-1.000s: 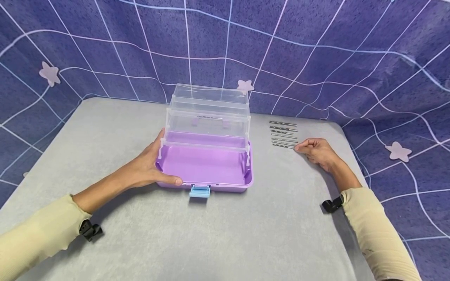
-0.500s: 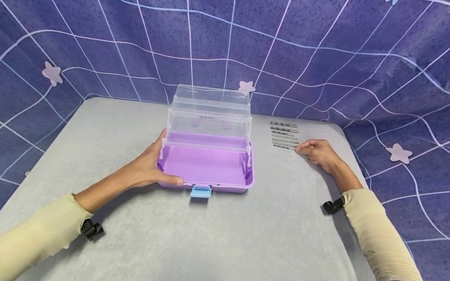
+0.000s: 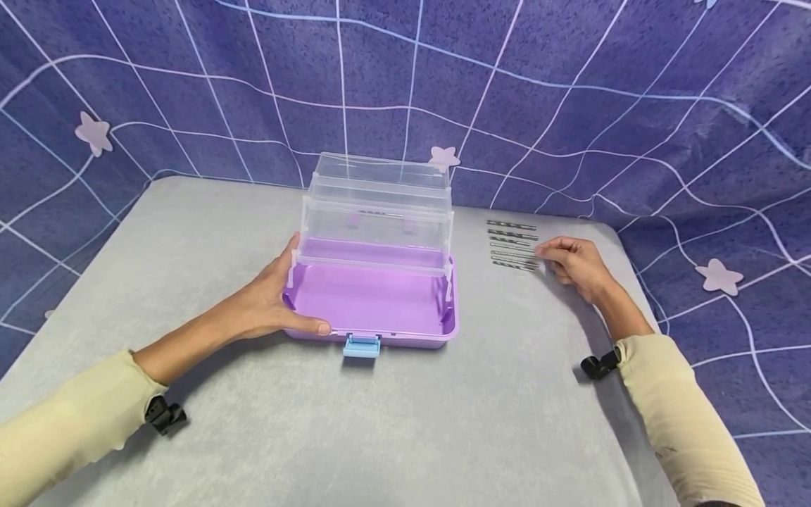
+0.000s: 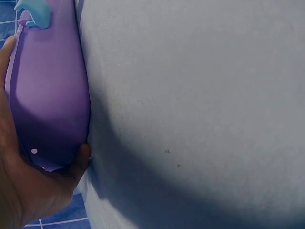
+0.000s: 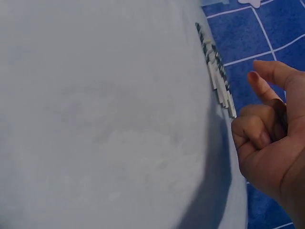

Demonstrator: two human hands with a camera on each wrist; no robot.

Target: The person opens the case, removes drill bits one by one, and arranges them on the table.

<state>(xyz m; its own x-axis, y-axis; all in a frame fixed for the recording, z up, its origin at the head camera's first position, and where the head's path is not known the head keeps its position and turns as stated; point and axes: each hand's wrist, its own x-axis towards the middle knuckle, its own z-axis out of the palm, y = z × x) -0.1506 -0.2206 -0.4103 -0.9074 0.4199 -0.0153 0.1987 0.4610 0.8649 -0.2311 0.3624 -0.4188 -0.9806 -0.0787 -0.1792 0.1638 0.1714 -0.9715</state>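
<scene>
A purple toolbox (image 3: 374, 296) with a blue latch (image 3: 362, 345) stands in the middle of the table, its clear tiered trays (image 3: 376, 243) raised at the back. My left hand (image 3: 269, 303) grips its left front corner, thumb along the front rim; the left wrist view shows this grip on the purple wall (image 4: 52, 90). A drill bit (image 3: 380, 213) shows through the clear plastic. Right of the box, several metal drill bits (image 3: 513, 246) lie in a row. My right hand (image 3: 573, 264) hovers at their right ends, thumb and index finger apart with nothing between them, other fingers curled (image 5: 255, 126).
The grey tabletop (image 3: 405, 415) stretches in front of the box. A purple-blue cloth (image 3: 355, 70) with a grid and stars hangs behind and beside the table. A small black device (image 3: 163, 414) sits at the left wrist and another (image 3: 598, 366) at the right.
My right hand has left the shank of the nearest drill bit and moved slightly back along the row. The left hand and toolbox keep their places.
</scene>
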